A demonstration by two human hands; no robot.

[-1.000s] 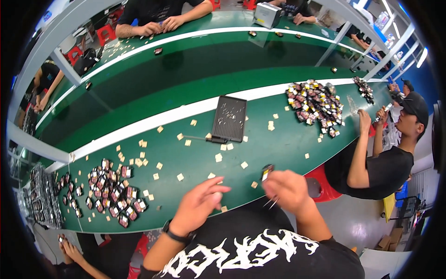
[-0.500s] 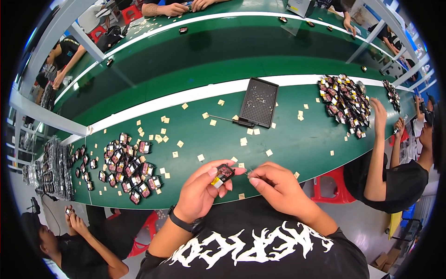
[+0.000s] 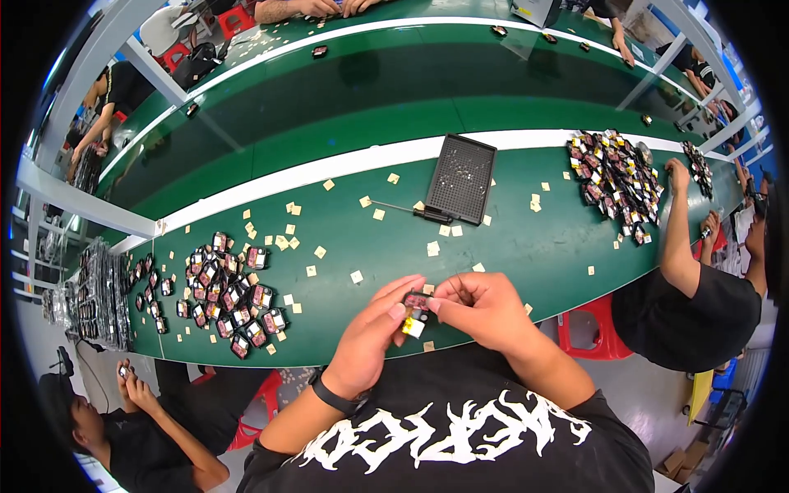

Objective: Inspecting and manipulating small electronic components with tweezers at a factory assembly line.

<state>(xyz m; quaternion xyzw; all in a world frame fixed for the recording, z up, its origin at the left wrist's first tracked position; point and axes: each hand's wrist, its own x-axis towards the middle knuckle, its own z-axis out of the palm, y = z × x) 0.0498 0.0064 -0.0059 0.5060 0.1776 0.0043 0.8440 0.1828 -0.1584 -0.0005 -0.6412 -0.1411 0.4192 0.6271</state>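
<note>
A small black boxy module (image 3: 417,301) with a reddish face and a white-and-yellow label is held in front of me at the table's near edge. My left hand (image 3: 371,333) grips it by its left side between thumb and fingers. Against its right upper edge, the bent thumb and forefinger of my right hand (image 3: 485,308) are pinched together; whatever tiny piece they hold is hidden. A heap of similar modules (image 3: 223,287) lies to the left, and another heap (image 3: 616,181) sits at the far right.
Beyond my hands lies a black gridded tray (image 3: 462,177) holding tiny bits, with a thin screwdriver (image 3: 403,206) beside it. Pale square paper pieces (image 3: 356,277) are scattered over the green table (image 3: 345,238). Stacked trays (image 3: 99,300) stand at the left end. Co-workers sit on both sides.
My right hand has moved left, bringing its pinched fingers from beside the module onto its edge. The left hand has turned the module and shifted it slightly right.
</note>
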